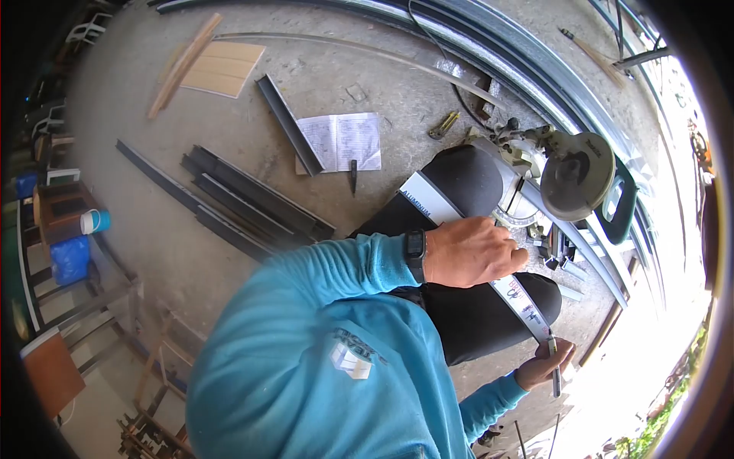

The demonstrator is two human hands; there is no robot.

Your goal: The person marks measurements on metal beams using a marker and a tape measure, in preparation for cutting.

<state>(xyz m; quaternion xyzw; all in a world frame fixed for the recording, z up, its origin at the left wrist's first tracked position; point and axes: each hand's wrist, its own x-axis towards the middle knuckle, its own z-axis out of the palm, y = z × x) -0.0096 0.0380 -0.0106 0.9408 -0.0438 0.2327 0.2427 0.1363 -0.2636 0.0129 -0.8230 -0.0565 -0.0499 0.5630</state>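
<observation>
A long silver aluminum bar (432, 197), printed "ALUMINUM" near its upper end, lies slantwise across my dark-trousered thighs. My left hand (472, 252), with a black watch at the wrist, is closed over the bar's middle, fingers curled down around it. Handwriting in dark and reddish ink shows on the lower half of the bar. At that lower end my right hand (544, 367) pinches a marker pen (556, 381), its upper end right at the bar's tip. Part of the bar is hidden beneath my left hand.
A miter saw (577, 176) stands just past my knees. Long metal profiles (489, 46) run along the far side. On the concrete floor lie a written sheet (352, 141), a black pen (353, 177), a dark channel (290, 125), a yellow-handled tool (443, 125) and more channels (252, 195).
</observation>
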